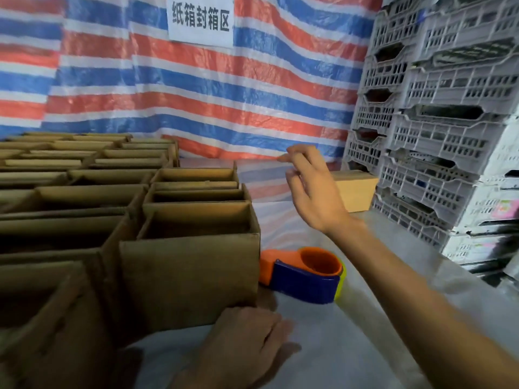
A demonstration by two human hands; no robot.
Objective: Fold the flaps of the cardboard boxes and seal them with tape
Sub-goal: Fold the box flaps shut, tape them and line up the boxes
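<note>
Two hands: both bare and empty; I judge the step to be fetching the next box to fold.
Left hand: lower middle of the frame, lying on the table cover with fingers loosely straight and gripping nothing. It is just beside the foot of the nearest box, and I cannot tell whether it touches the cardboard.
Nearest box: open-topped, at the end of its row. It is best drawn clear onto bare cover and steadied with one hand, short flaps folded under long and the seam pressed flush before taping.
Tape dispenser: orange and blue, on the cover just right of that box, untouched.
Right hand: centre of the frame, raised in the air, fingers spread and relaxed, holding nothing.
Open boxes: packed rows filling the left half.
Closed box: right of centre, beside stacked grey crates.
</note>
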